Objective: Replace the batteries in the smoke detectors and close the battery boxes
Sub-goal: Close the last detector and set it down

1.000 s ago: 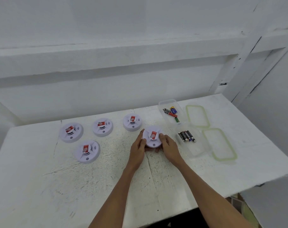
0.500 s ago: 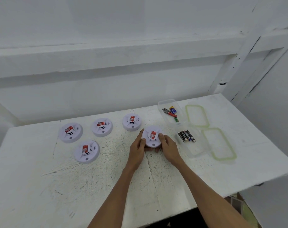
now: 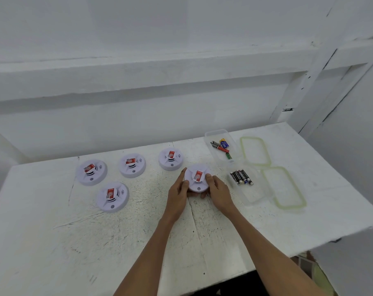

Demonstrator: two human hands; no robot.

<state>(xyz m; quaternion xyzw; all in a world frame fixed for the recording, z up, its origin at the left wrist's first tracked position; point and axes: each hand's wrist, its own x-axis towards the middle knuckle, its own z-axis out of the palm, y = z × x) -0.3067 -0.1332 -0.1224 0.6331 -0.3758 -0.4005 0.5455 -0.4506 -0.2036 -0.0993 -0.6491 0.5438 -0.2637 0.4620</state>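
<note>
Smoke detector [image 3: 197, 178] gripped at both rims, on or just off the table [image 3: 53, 242]: left hand [image 3: 178, 194] curls round one side, right hand [image 3: 220, 192] pinches the other, probably steadying it to turn over for the battery door. Just right of the grip, batteries [image 3: 242, 177] wait in a clear box [image 3: 254, 195]. Underside hidden; lift-off, can't tell.

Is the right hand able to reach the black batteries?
Probably yes: the right hand must release the white round smoke detector, but the lidless clear plastic box beside it leaves black batteries exposed.
</note>
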